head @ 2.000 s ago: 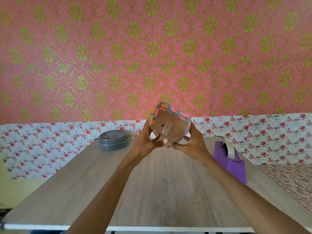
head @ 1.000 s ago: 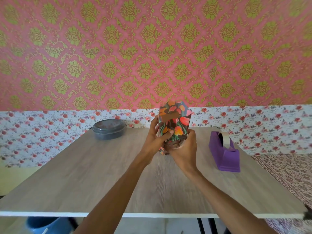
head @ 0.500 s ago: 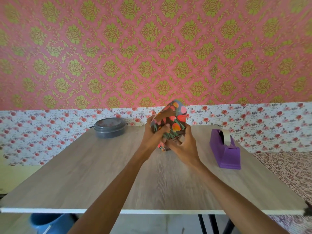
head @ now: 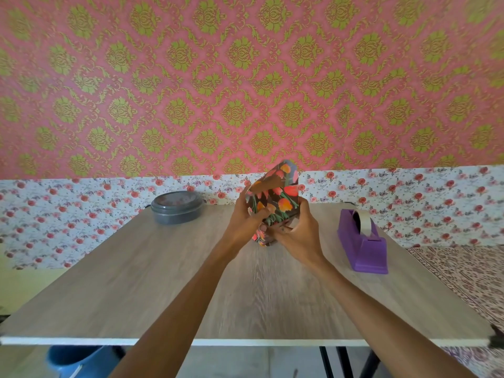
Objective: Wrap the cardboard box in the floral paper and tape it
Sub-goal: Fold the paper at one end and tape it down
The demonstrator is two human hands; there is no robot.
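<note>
Two bare forearms reach from the near edge of the counter (head: 136, 296) toward its middle. The left hand (head: 241, 227) is closed around the left side of the box (head: 272, 203), thumb pressed on the front face. The right hand (head: 301, 236) grips the right side and lower end, fingers curled under. The box is held tilted just above the counter's middle, nearer the far edge, covered in dark floral paper (head: 283, 196); a strip of brown cardboard shows at its open top fold. By the right edge, well apart from the hands, sits a purple tape dispenser (head: 362, 244). Near the far left corner rests a grey lidded bowl (head: 177, 207).
</note>
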